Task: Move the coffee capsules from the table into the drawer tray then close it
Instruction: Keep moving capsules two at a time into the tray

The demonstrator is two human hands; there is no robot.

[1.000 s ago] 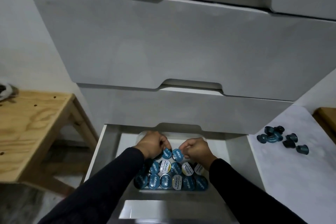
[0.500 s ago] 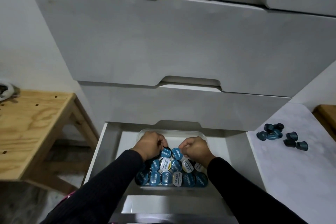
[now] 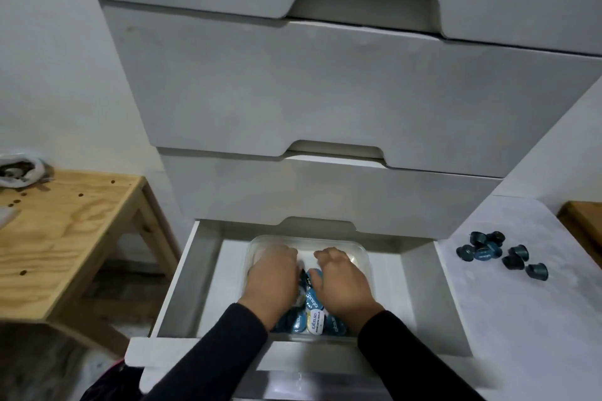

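Observation:
The bottom drawer (image 3: 192, 273) stands pulled out, with a clear plastic tray (image 3: 360, 249) inside it. Several blue-lidded coffee capsules (image 3: 313, 319) fill the near part of the tray in rows. Both my hands reach down into the tray side by side. My left hand (image 3: 272, 277) curls over a dark capsule at its thumb. My right hand (image 3: 342, 283) pinches a blue-lidded capsule (image 3: 315, 274) at its thumb. The hands hide most of the capsules under them. Several more dark blue capsules (image 3: 498, 252) lie loose on the white table (image 3: 521, 329) to the right.
Closed grey drawers (image 3: 293, 91) rise above the open one. A wooden table (image 3: 65, 231) stands to the left with a bundle of white cloth (image 3: 19, 169) on its far corner. A wooden edge (image 3: 583, 218) shows at far right.
Both hands have moved farther toward the back of the tray and lower over the capsules, covering more of them. The loose capsules on the white table have not moved.

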